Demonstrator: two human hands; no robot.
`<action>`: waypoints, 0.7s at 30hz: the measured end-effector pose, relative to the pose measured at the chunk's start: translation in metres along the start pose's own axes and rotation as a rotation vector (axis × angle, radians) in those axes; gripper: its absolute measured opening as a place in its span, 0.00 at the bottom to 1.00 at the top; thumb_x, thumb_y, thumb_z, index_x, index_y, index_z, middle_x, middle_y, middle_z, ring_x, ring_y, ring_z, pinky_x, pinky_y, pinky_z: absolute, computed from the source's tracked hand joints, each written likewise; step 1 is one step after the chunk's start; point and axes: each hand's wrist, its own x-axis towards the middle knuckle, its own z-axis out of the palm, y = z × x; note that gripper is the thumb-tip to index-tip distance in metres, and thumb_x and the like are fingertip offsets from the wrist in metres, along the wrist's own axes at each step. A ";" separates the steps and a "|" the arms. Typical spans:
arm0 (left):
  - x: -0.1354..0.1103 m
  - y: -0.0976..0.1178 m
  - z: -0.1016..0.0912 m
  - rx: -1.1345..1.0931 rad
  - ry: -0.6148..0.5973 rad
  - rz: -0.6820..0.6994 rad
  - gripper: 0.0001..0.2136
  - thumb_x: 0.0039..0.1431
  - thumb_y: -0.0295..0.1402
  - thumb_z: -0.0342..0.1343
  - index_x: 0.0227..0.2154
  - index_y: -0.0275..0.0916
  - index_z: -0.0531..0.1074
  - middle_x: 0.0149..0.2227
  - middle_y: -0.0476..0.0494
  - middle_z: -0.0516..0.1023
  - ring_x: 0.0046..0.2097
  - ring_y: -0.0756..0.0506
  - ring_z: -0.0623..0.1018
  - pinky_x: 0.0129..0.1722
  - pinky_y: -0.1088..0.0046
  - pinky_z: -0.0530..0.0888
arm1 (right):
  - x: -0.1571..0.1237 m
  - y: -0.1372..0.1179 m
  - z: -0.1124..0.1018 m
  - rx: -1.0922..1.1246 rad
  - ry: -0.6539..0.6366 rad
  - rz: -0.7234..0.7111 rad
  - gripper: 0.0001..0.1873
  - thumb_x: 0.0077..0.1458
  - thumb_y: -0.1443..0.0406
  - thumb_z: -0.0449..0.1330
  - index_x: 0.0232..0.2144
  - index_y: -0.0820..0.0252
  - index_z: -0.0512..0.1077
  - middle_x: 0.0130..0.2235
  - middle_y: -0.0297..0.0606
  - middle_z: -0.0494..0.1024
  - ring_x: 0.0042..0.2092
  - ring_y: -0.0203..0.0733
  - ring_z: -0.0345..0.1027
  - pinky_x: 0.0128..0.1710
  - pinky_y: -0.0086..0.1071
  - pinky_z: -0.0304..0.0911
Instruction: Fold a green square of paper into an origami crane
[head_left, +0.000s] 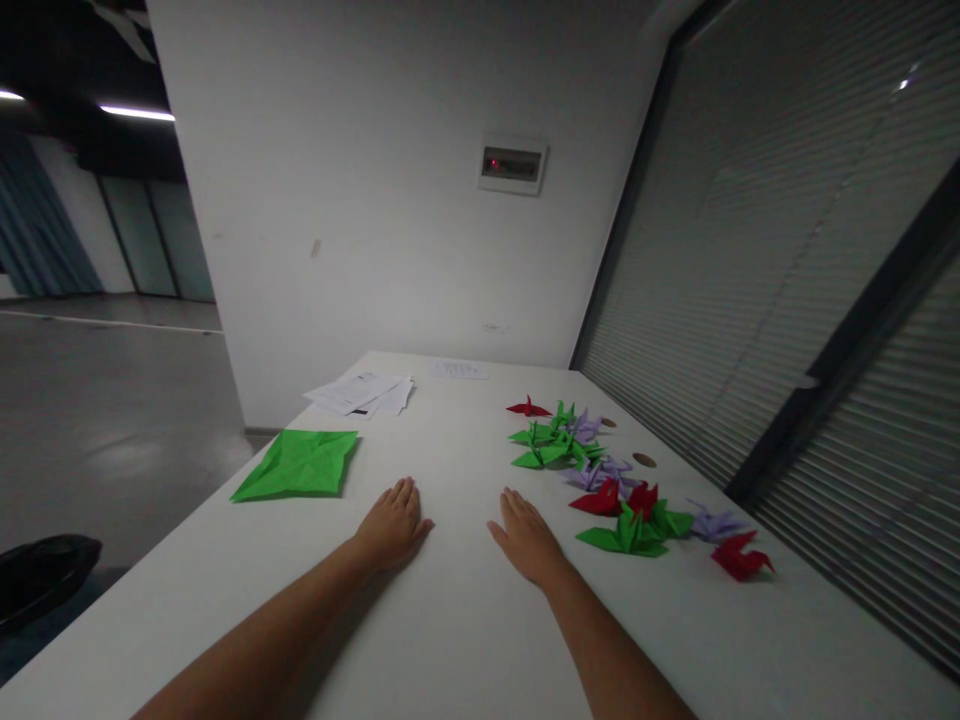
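Observation:
Both of my hands lie flat, palms down, on a white table (450, 620). My left hand (391, 523) rests with fingers stretched forward and holds nothing. My right hand (527, 536) lies a little to its right, fingers also extended, empty. A creased green paper sheet (298, 464) lies to the left of my left hand. To the right of my right hand sits a row of folded paper cranes (592, 460) in green, red and lilac; the nearest is a green crane (628, 535), with a red crane (741, 558) at the near right end.
A small stack of white printed papers (361, 393) lies at the far left of the table, and one more sheet (459, 369) lies by the wall. Window blinds (787, 300) run along the right side. The table's left edge drops to a grey floor (97, 420).

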 end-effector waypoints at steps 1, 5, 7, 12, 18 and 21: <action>0.000 0.000 0.000 -0.001 0.000 0.001 0.35 0.74 0.48 0.41 0.69 0.18 0.58 0.72 0.17 0.52 0.74 0.27 0.54 0.71 0.49 0.57 | 0.000 0.000 0.000 -0.009 0.000 -0.001 0.39 0.72 0.51 0.44 0.70 0.79 0.58 0.73 0.60 0.56 0.74 0.56 0.48 0.73 0.45 0.43; 0.000 -0.001 0.003 -0.012 0.018 0.000 0.34 0.73 0.48 0.42 0.68 0.20 0.59 0.72 0.17 0.53 0.74 0.28 0.55 0.71 0.48 0.57 | 0.000 -0.001 -0.001 -0.030 0.003 -0.005 0.38 0.72 0.52 0.45 0.70 0.80 0.58 0.73 0.61 0.56 0.74 0.57 0.49 0.73 0.46 0.44; 0.001 -0.001 0.004 -0.014 0.026 -0.008 0.34 0.73 0.48 0.42 0.68 0.21 0.60 0.72 0.18 0.54 0.74 0.28 0.55 0.71 0.49 0.58 | 0.000 -0.001 -0.001 -0.037 0.003 -0.009 0.38 0.72 0.52 0.46 0.70 0.80 0.58 0.72 0.61 0.56 0.74 0.57 0.49 0.73 0.46 0.45; -0.001 -0.001 0.003 0.000 0.010 -0.019 0.35 0.72 0.49 0.41 0.70 0.23 0.58 0.73 0.20 0.53 0.74 0.29 0.54 0.71 0.50 0.57 | 0.001 0.000 0.000 -0.040 0.015 -0.016 0.39 0.72 0.52 0.45 0.70 0.80 0.58 0.72 0.61 0.57 0.74 0.57 0.50 0.73 0.45 0.45; -0.003 0.001 0.001 0.011 0.009 -0.049 0.35 0.72 0.50 0.42 0.70 0.26 0.58 0.73 0.21 0.52 0.75 0.29 0.53 0.71 0.47 0.56 | 0.000 0.000 -0.001 -0.021 0.019 -0.015 0.38 0.72 0.52 0.45 0.69 0.80 0.59 0.72 0.61 0.57 0.74 0.57 0.50 0.73 0.46 0.45; -0.002 0.000 0.002 0.008 0.005 -0.038 0.35 0.72 0.50 0.42 0.70 0.24 0.58 0.73 0.20 0.52 0.74 0.28 0.54 0.70 0.47 0.57 | -0.001 0.000 -0.001 -0.022 0.018 -0.014 0.38 0.72 0.52 0.46 0.69 0.79 0.59 0.72 0.61 0.57 0.74 0.57 0.50 0.73 0.45 0.45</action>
